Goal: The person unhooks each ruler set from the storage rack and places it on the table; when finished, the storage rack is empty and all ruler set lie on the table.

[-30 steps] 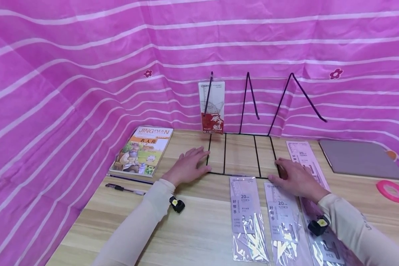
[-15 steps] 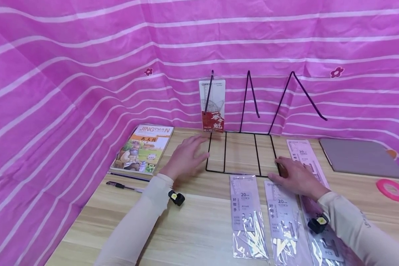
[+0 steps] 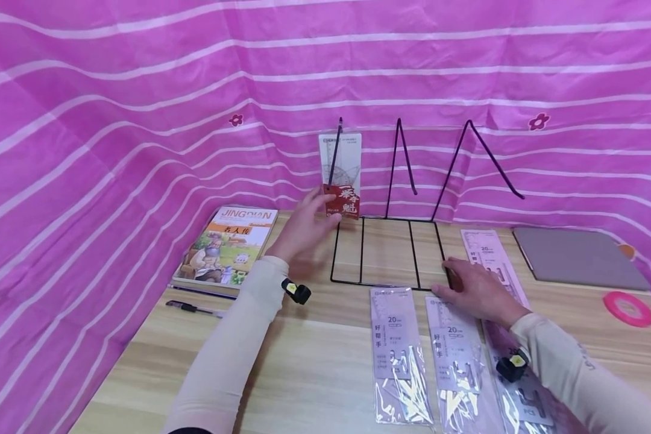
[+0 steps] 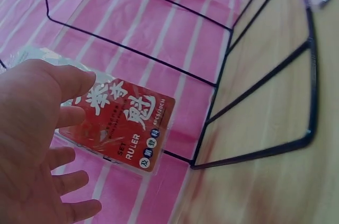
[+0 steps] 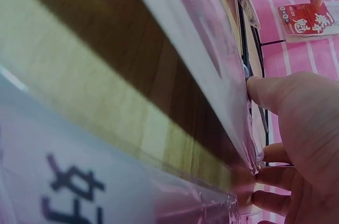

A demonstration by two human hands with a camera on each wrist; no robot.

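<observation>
Ruler packs (image 3: 393, 337): from my distant seat I am seeing these lying flat on the table (image 3: 314, 380), in front of the wire rack (image 3: 362, 250) and along its right side.
Right hand (image 3: 480, 292): it is staying at the rack's near right corner, thumb and fingers set apart; whether they are clamping the wire, I am not able to tell.
Rack base: it is lying flat, and I am guessing that corner touch is steadying it.
Left hand (image 3: 304, 226): here I am catching the change. Half a second ago it was beside the rack's left edge; now it is reaching farther, fingers spread apart, clamped on nothing that I am seeing (thumb and index are overlapping the pack in the wrist view, but contact is remaining unclear).
Hanging pack (image 3: 347, 172): it is hanging at the leftmost hook (image 3: 335, 152), red part lowest. By my reading, the work is shifting from the rack to this pack.
Other two hooks (image 3: 395, 157): they are standing to its right.
Striped curtain (image 3: 412, 60): it is rising behind everything.
</observation>
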